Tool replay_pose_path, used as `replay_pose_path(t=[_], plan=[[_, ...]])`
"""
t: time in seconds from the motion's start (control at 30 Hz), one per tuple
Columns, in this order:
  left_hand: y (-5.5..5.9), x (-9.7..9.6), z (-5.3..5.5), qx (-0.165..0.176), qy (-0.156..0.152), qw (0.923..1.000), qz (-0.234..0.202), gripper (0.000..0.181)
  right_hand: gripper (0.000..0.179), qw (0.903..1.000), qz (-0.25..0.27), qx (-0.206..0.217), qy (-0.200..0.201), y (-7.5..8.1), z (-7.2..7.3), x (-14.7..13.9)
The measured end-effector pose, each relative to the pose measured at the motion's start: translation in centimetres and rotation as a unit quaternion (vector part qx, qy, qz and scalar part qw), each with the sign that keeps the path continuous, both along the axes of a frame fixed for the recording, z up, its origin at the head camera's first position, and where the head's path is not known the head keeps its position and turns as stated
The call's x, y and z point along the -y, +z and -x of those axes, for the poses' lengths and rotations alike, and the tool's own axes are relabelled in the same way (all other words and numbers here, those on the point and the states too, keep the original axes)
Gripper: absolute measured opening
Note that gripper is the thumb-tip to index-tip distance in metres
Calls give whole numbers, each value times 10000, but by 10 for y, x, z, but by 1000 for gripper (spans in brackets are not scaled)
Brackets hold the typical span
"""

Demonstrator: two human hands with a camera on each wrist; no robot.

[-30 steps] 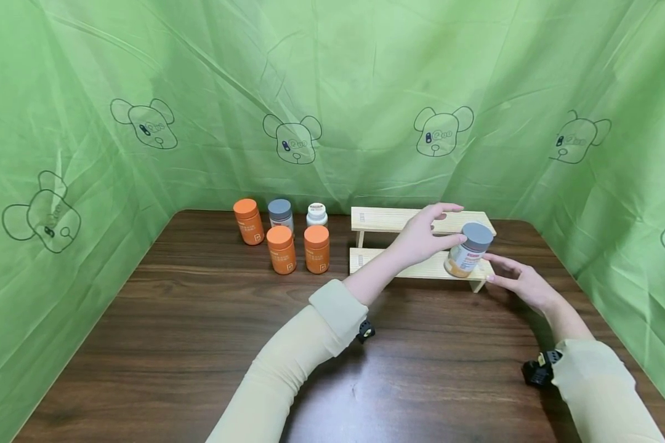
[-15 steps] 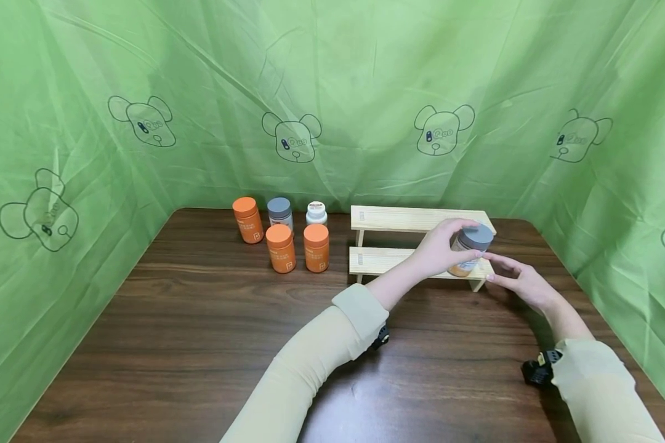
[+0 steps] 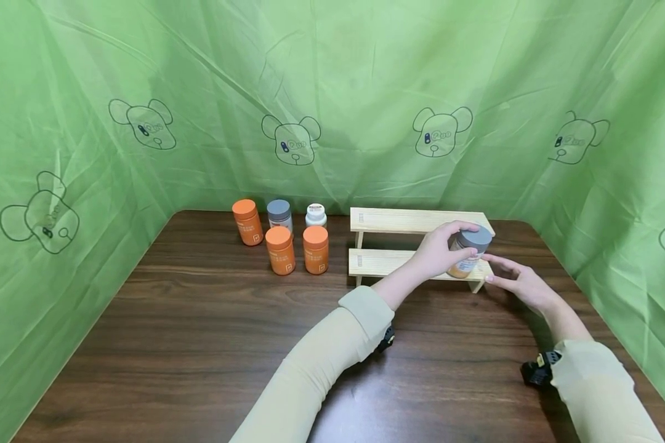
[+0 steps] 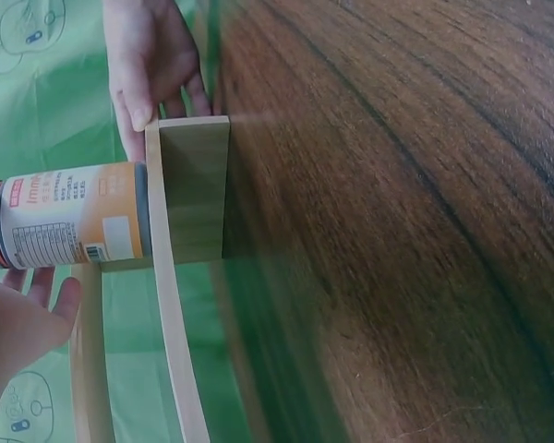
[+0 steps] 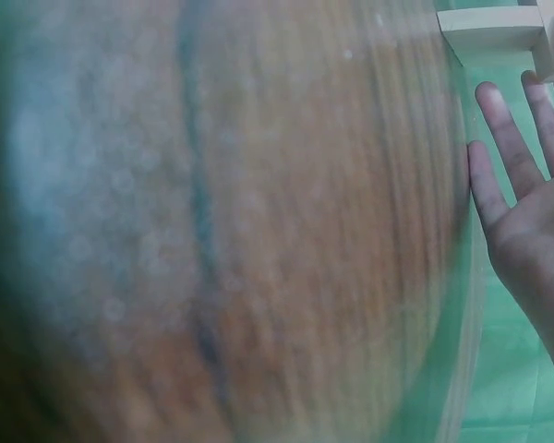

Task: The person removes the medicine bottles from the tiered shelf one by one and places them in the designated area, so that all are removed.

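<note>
A supplement jar (image 3: pixel 463 266) with a grey lid and an orange-and-white label stands upright at the right end of the lower step of a two-tier wooden display rack (image 3: pixel 385 261). My left hand (image 3: pixel 436 251) grips it near the lid, thumb in front and fingers behind. In the left wrist view, the base of the jar meets the shelf board. My right hand (image 3: pixel 523 287) holds the rack's right end between thumb and forefinger. Its other fingers (image 5: pixel 510 138) are spread out below the board in the right wrist view.
Left of the rack stand several orange jars (image 3: pixel 316 250), another grey-lidded jar (image 3: pixel 279 212) and a small white bottle (image 3: pixel 316 215). The rack's upper step (image 3: pixel 399 219) rises behind the lower one. Green cloth (image 3: pixel 360 166) surrounds the dark wooden table (image 3: pixel 199 344).
My left hand has moved right and closed around the jar near its lid; earlier its thumb and fingers were spread beside it. The jar and my right hand have stayed in place.
</note>
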State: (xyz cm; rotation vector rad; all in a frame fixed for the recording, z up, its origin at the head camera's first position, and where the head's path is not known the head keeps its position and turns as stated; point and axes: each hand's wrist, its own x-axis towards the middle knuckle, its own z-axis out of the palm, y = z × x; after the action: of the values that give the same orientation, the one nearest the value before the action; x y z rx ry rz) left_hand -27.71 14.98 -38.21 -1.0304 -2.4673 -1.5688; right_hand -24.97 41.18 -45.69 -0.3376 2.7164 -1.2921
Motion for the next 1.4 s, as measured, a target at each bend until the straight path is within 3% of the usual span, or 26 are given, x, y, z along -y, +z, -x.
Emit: replay_pose_path(t=[0.3,0.5,1.07,1.4], plan=[[2,2,-3,8,100,9999,-62,41,55,9999,97,-14,61,0,-1,1],[6,5,-6,-188,153,9997,-89,41,55,9998,192,-9,84,0,-1,2],[38,33,-17,-327,177,9993,33,42,56,9999,150,-28,57,1,-2,3],[54,54,-28,-67,142,9995,-265,41,55,9999,117,-88,42,1,-1,3]])
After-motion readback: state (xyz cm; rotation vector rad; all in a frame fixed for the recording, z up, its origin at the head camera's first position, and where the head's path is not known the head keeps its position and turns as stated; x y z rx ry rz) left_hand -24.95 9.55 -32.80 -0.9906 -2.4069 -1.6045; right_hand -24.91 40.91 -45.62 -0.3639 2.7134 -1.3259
